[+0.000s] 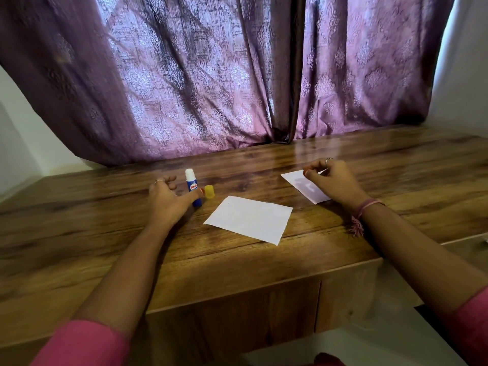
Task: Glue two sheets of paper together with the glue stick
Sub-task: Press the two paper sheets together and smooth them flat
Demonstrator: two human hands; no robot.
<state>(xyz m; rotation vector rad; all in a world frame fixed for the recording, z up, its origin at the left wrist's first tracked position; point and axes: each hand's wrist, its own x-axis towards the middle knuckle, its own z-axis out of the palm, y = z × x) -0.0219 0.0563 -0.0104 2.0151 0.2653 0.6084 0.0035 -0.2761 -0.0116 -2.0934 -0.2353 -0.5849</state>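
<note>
A blue glue stick with a white top stands upright and uncapped on the wooden desk, its yellow cap just to its right. My left hand is beside the stick with fingers spread; the thumb reaches across the stick's lower part without clasping it. One white sheet of paper lies flat in the middle of the desk. A second white sheet lies to the right, and my right hand pinches its far edge with curled fingers, covering its right part.
Purple patterned curtains hang right behind the desk's back edge. White walls stand at both sides. The desk's front edge runs below the middle sheet, with a drawer front under it on the right.
</note>
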